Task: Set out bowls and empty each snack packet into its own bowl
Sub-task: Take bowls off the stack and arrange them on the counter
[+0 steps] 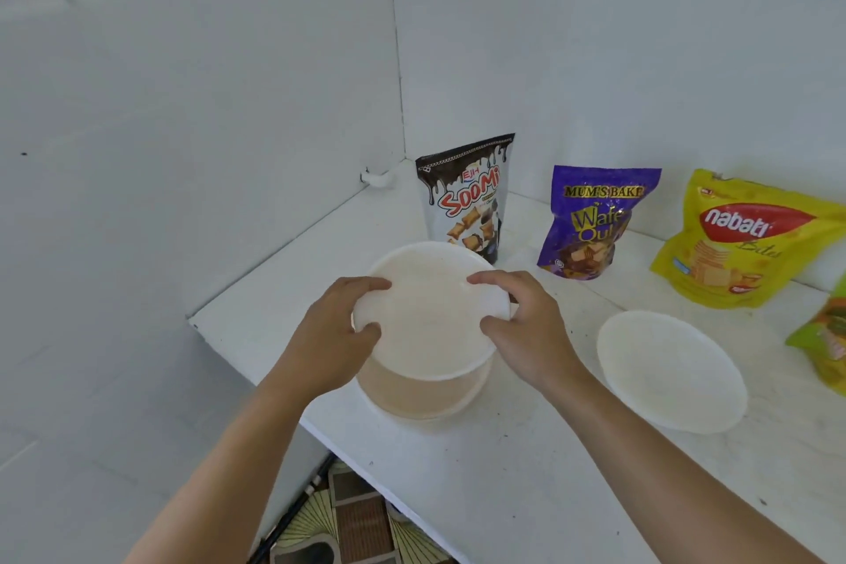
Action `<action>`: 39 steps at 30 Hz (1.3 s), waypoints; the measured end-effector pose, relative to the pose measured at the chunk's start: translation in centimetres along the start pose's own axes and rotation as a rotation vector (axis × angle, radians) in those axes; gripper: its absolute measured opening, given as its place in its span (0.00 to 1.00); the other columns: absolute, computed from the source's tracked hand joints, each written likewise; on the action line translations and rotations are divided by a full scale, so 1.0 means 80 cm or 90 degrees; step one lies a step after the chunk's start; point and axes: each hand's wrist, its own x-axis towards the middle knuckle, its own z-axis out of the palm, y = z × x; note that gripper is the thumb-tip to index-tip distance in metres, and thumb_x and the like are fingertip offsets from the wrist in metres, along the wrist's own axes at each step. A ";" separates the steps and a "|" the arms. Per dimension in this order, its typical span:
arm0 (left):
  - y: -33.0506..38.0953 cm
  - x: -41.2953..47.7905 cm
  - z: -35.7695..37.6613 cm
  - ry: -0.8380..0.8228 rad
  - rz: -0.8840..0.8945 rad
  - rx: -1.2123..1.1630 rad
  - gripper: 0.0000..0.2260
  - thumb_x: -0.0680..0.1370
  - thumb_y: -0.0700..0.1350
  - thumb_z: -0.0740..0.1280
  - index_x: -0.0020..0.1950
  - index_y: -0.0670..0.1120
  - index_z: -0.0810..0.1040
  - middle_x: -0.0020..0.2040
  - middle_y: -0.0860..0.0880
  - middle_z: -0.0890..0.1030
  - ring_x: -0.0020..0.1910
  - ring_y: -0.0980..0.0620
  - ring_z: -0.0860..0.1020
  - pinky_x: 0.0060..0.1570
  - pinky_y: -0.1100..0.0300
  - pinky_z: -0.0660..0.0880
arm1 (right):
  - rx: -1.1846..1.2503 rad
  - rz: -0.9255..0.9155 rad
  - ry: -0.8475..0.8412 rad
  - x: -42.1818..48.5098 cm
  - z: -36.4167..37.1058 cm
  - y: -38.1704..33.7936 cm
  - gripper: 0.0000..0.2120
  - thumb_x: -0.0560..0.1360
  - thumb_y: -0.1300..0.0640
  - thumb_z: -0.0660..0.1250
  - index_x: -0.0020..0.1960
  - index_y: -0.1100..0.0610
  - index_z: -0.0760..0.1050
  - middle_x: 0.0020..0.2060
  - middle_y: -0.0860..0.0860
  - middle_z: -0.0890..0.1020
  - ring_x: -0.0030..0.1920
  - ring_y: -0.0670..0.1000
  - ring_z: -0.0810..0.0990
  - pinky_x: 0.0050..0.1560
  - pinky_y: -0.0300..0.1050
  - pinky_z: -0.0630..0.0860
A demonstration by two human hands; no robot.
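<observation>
Packets [590,220] block back (upright); bowl stack [425,321] centre, lone bowl [668,371] right; front counter [503,472] open.

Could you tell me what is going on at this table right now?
A person is setting out bowls. The left hand and the right hand each hold the rim of the top white bowl, raised off the stack on the white table. A single bowl sits apart to the right, with nothing in it. Behind stand the Soomi packet, purple wafer packet, yellow Nabati packet and, at the edge, a green packet.
</observation>
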 end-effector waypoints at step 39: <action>0.256 -0.036 0.499 -0.338 0.055 -0.079 0.26 0.78 0.32 0.59 0.73 0.53 0.70 0.66 0.55 0.69 0.63 0.51 0.68 0.67 0.50 0.72 | -0.081 0.281 0.314 -0.203 -0.394 0.282 0.24 0.75 0.70 0.61 0.66 0.52 0.77 0.64 0.52 0.78 0.58 0.50 0.73 0.55 0.39 0.70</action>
